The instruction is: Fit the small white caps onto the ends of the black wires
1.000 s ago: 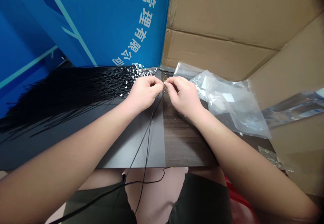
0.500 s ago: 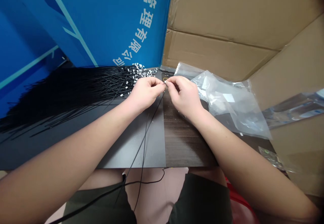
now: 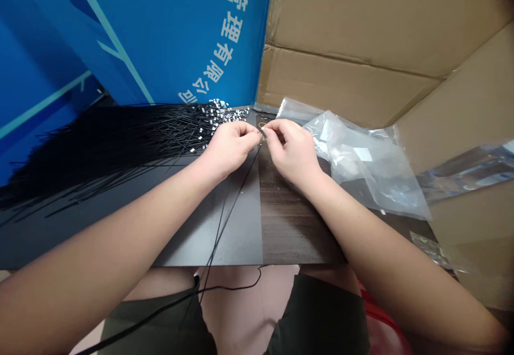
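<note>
Pinched between the thumb and forefinger of my left hand [image 3: 233, 146] is a thin black wire [image 3: 236, 197]. It trails down across the table's front edge, with a second black strand beside it. My right hand [image 3: 294, 149] is closed in a pinch too, its fingertips almost touching the left ones. A tiny white piece [image 3: 263, 129] shows at the right fingertips by the wire's end; its exact kind is too small to tell. Just behind the fingers lies a small yellow loop [image 3: 262, 123]. To the left of my left hand spreads a thick bundle of black wires [image 3: 116, 135] with small white ends [image 3: 217, 110].
Clear plastic bags [image 3: 361, 167] lie on the right of the dark table [image 3: 297, 226]. Cardboard [image 3: 353, 17] stands behind and to the right, a blue panel [image 3: 160, 34] at the back left. A thicker black cord [image 3: 160, 312] hangs below the front edge, above my lap.
The trailing wire strands have swung left and drawn closer together. A little more of the dark strand shows between my fingertips. Both hands stay nearly in place.
</note>
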Demonstrator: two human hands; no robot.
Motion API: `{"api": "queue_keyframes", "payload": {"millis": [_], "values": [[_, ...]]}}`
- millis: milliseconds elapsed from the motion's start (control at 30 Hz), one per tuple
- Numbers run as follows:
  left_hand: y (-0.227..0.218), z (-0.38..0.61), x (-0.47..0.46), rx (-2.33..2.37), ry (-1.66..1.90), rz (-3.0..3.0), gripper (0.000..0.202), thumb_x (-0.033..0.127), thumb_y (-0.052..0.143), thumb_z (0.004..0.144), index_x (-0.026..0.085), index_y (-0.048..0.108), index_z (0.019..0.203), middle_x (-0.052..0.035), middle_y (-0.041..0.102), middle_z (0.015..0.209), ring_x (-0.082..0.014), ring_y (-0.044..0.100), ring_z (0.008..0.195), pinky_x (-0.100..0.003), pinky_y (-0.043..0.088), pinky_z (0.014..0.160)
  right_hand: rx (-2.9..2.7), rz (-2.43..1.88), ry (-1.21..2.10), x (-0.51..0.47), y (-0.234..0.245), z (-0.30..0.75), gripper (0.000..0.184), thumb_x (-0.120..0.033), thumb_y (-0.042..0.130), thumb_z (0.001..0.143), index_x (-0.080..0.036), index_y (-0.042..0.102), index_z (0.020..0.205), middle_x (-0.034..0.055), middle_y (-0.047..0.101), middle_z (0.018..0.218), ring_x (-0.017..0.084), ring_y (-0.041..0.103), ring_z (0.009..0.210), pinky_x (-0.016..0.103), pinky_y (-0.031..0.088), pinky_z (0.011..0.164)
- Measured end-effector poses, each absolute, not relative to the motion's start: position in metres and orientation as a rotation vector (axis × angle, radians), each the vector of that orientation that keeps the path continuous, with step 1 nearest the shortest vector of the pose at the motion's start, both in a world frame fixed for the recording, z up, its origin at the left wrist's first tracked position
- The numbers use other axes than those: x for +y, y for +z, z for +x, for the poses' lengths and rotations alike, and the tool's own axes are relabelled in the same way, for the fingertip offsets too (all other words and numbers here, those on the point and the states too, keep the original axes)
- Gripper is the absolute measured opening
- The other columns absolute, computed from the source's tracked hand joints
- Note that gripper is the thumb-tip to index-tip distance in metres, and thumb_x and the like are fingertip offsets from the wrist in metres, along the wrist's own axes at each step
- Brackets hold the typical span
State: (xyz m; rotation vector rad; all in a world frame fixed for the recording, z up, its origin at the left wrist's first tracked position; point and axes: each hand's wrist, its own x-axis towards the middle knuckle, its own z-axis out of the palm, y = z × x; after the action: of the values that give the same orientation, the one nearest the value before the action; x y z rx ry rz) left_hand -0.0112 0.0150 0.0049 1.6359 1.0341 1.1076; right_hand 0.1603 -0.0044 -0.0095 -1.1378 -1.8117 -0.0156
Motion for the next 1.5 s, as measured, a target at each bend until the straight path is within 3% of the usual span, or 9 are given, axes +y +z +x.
{"api": "queue_keyframes", "payload": {"millis": [1500], "values": [[0.0049, -0.0067, 0.0114, 1.033, 1.136, 1.568, 0.020, 0.025, 0.070, 0.085, 0.018, 0.062, 0.069, 0.0016, 0.056, 0.062, -0.0106, 0.049, 0.059, -0.026, 0.038, 0.060, -1.819, -1.209, 0.005, -0.0078, -0.0083, 0.1584, 0.016, -0.024, 0.054, 0.101, -0.022, 0.067, 0.092, 0.0066, 0.077, 0.094, 0.021, 0.068, 0.086, 0.036, 0.052, 0.084]]}}
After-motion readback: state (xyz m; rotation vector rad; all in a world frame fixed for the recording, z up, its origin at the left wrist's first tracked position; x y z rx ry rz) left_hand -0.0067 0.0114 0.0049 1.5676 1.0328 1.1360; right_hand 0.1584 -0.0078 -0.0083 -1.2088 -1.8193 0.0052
